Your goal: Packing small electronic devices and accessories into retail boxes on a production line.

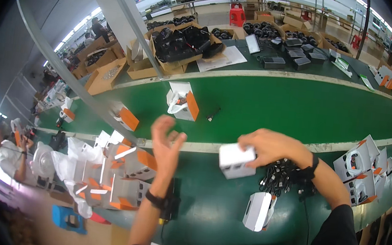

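Note:
My right hand [269, 148] grips a small white cardboard box [235, 164] by its right side and top, just above the green bench [207, 195]. The box's lid looks closed. My left hand [167, 143] is raised at the bench's far edge, fingers apart, holding nothing. Beyond it on the green conveyor belt [274, 102] stands a white box with an orange flap [189, 106], white wrapping inside it. Below my right wrist lies a pile of black cables [278, 178]. Nearer me is another white box [256, 211], tilted.
Several white and orange boxes [123, 182] crowd the bench on the left; more boxes [358, 170] stand at the right. A short black cable [213, 114] lies on the belt. A metal post [68, 68] rises at left. At far left a person [11, 151] sits near a white fan [44, 160].

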Available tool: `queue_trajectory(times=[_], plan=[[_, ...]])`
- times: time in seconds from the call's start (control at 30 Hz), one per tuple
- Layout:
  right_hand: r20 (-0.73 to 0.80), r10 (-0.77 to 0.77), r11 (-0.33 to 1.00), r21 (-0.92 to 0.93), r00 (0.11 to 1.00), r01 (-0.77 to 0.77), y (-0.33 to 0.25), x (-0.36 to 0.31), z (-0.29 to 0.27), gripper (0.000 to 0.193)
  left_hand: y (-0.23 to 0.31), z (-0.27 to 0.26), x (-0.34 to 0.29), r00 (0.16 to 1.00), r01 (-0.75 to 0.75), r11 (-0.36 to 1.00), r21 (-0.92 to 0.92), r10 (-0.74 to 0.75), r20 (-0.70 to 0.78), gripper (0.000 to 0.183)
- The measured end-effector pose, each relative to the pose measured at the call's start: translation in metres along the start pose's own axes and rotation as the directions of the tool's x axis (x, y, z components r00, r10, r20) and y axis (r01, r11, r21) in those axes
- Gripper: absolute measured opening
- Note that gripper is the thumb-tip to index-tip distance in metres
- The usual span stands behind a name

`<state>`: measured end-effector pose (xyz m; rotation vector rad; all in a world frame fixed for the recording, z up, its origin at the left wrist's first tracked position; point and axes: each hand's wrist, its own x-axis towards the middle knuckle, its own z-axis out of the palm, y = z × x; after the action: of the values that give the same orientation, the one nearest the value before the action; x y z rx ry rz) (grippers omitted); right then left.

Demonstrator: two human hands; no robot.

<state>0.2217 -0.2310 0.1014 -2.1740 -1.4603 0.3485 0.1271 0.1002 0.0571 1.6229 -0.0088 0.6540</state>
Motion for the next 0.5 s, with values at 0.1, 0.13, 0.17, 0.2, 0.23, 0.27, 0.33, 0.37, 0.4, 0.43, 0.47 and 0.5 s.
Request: queue_trajectory(times=[0.1, 0.13, 0.17, 0.2, 0.23, 0.27, 0.33, 0.37, 0.4, 0.43, 0.47, 0.5], plan=[[-0.325, 0.185, 0.98, -0.007, 0.927, -0.198, 0.049, -0.028, -0.033, 0.044, -0.053, -0.047, 0.08, 0.997, 0.061, 0.947, 0.315, -0.042, -0.066, 0.122], [-0.381, 0.255, 0.958, -0.023, 0.889, -0.285, 0.062, -0.023, -0.037, 0.044, -0.081, -0.077, 0.1, 0.979, 0.202, 0.933, 0.298, -0.192, -0.064, 0.13], [-0.445, 0.346, 0.916, -0.031, 0.826, -0.4, 0.082, -0.025, -0.039, 0.044, -0.102, -0.082, 0.117, 0.938, 0.34, 0.902, 0.267, -0.345, -0.029, 0.139], [-0.462, 0.356, 0.905, -0.044, 0.812, -0.423, 0.109, -0.035, -0.039, 0.044, -0.112, -0.062, 0.133, 0.913, 0.383, 0.898, 0.215, -0.404, 0.063, 0.149], [-0.516, 0.447, 0.843, -0.028, 0.73, -0.537, 0.132, -0.039, -0.037, 0.044, -0.123, -0.048, 0.144, 0.953, 0.257, 0.915, 0.312, -0.293, 0.073, 0.148], [-0.561, 0.521, 0.777, -0.001, 0.643, -0.63, 0.142, -0.037, -0.036, 0.043, -0.131, -0.047, 0.153, 0.938, 0.281, 0.945, 0.167, -0.307, 0.161, 0.143], [-0.73, 0.27, 0.688, -0.309, 0.627, -0.657, 0.132, -0.023, -0.031, 0.041, -0.14, -0.026, 0.157, 0.917, 0.305, 0.952, 0.037, -0.304, 0.259, 0.119], [-0.775, -0.02, 0.499, -0.555, 0.631, -0.666, 0.123, -0.011, -0.028, 0.039, -0.142, -0.02, 0.153, 0.918, 0.303, 0.952, 0.036, -0.301, 0.258, 0.119], [-0.735, -0.036, 0.652, -0.531, 0.677, -0.541, 0.121, 0.004, -0.028, 0.036, -0.143, -0.019, 0.151, 0.942, 0.256, 0.96, 0.111, -0.273, 0.195, 0.11], [-0.67, -0.088, 0.783, -0.504, 0.737, -0.364, 0.123, 0.028, -0.024, 0.032, -0.144, -0.024, 0.147, 0.963, 0.213, 0.957, 0.196, -0.24, 0.127, 0.102], [-0.535, -0.065, 0.864, -0.452, 0.842, -0.22, 0.114, 0.061, -0.014, 0.034, -0.147, -0.042, 0.137, 0.981, 0.137, 0.944, 0.3, -0.172, 0.091, 0.093], [-0.395, -0.035, 0.918, -0.376, 0.918, -0.127, 0.107, 0.088, 0.002, 0.039, -0.146, -0.049, 0.123, 0.992, 0.073, 0.877, 0.474, -0.111, 0.052, 0.073]])
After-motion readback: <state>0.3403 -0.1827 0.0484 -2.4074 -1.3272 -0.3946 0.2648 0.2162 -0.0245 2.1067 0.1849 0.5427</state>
